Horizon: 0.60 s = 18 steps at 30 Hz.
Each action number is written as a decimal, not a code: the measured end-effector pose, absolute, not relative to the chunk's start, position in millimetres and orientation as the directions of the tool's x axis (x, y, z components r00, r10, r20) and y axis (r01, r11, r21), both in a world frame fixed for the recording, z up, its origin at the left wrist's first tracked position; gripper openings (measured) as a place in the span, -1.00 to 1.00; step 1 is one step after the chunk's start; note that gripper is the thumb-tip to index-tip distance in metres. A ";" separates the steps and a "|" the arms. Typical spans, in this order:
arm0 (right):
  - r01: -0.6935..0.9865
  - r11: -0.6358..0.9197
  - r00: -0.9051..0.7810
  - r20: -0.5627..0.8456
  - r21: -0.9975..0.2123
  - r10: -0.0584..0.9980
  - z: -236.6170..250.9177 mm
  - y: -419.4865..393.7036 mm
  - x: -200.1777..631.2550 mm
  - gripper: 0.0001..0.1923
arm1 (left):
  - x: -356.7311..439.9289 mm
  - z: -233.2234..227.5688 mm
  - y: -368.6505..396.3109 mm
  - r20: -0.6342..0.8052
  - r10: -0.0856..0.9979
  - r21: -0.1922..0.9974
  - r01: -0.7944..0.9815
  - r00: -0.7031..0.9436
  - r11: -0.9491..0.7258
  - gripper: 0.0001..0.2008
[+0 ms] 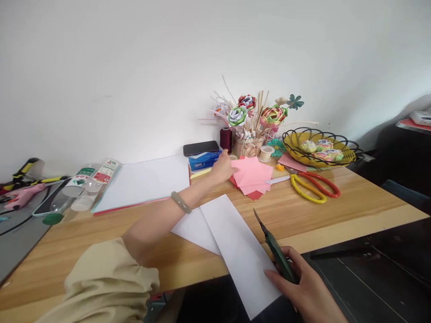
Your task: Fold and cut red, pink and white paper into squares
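We take the white paper strip [240, 251] as the centre of our clock, with twelve toward the wall. It lies aslant, its lower end past the near edge of the wooden tabletop [363, 197]. At four o'clock our right hand [310, 282] grips a green utility knife [276, 251], blade out and pointing toward eleven, while the thumb lies over the strip's edge. Between eleven and twelve our left hand [222, 169] reaches in beside the blue tissue pack [202, 162] and the pink paper squares [252, 172]; its fingertips are too small to tell whether they pinch anything.

We judge the white paper to be partway worked: the strip is separate, overlapping a second white piece [197, 229] at ten. Both look flat, so no folding seems done on them. Also at ten, farther off, a large white sheet [151, 179] appears whole. The pink squares at twelve look cut and stacked. The scissors [310, 185] lie between one and two, and folded paper flowers [325, 144] sit in the yellow basket [296, 144] at one.
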State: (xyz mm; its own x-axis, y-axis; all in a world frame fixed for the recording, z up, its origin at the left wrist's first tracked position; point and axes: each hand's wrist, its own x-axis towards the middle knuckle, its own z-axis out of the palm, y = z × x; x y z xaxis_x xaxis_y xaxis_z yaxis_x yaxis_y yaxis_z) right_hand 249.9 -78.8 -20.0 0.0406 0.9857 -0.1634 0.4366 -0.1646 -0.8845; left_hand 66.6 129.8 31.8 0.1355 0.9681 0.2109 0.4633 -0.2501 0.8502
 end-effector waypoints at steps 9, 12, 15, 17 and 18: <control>0.429 -0.283 0.197 -0.216 -0.858 0.956 -17.5 -80.5 266.0 -0.65 | 19.0 46.8 36.1 0.139 0.825 0.546 0.652 0.548 -0.526 -0.76; 0.449 -0.291 0.135 -0.257 -0.845 0.957 -9.7 -80.6 274.6 -0.65 | 4.5 33.6 18.3 -0.094 0.892 0.420 0.830 0.443 -0.368 -0.47; 0.441 -0.293 0.143 -0.256 -0.849 0.956 -6.2 -83.3 276.6 -0.65 | -5.7 20.4 16.5 -0.183 0.945 0.365 0.911 0.271 -0.191 -0.33; 0.442 -0.281 0.172 -0.227 -0.852 0.959 -6.6 -86.1 273.7 -0.66 | -10.5 15.2 17.1 -0.215 0.946 0.366 0.918 0.240 -0.150 -0.34; 0.444 -0.276 0.183 -0.215 -0.853 0.959 -7.7 -87.5 271.2 -0.65 | -12.8 14.4 16.9 -0.234 0.943 0.368 0.919 0.237 -0.140 -0.40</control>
State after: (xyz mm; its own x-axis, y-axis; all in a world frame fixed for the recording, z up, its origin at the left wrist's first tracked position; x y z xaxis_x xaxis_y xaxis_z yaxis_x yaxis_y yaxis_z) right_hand 271.2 -87.5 -7.7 0.1830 0.9593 -0.2152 0.4436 -0.2760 -0.8527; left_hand -12.8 16.9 14.4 0.2373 0.9429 -0.2336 0.9191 -0.1401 0.3684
